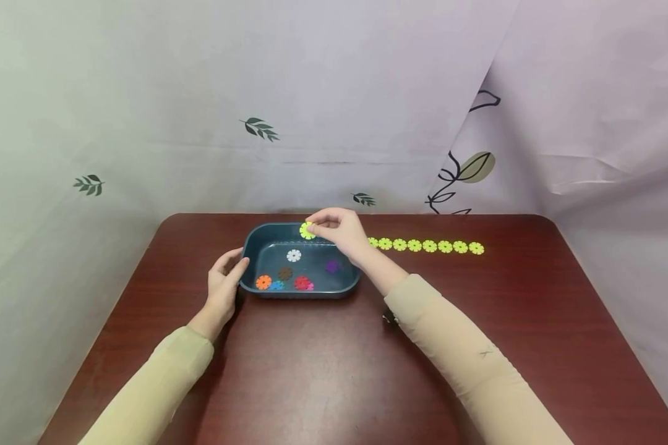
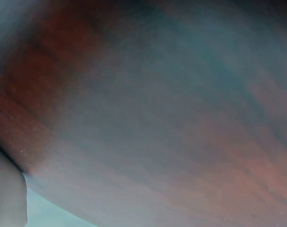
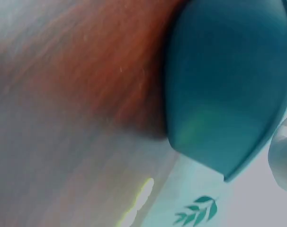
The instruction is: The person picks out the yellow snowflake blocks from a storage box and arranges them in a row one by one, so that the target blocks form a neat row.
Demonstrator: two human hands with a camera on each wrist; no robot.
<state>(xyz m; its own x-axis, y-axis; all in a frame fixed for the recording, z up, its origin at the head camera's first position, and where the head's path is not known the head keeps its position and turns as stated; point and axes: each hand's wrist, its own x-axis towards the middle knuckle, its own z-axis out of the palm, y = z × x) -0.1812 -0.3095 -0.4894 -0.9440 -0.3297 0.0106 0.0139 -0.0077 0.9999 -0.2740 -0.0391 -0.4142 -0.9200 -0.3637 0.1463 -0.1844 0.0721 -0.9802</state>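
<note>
In the head view my left hand holds the left end of a dark blue-green plastic tray, its thumb at the rim. My right hand pinches a yellow flower-shaped plastic disc between thumb and fingers, above the tray's far side. Inside the tray lie several such discs: a white one, an orange one, a brown one, a red one, a purple one, plus blue and pink ones. The left wrist view is mostly blurred tabletop.
A straight row of yellow discs runs rightward from behind my right forearm on the reddish-brown table. A small dark object shows beside the right cuff. Pale curtains with leaf prints stand behind the table's far edge.
</note>
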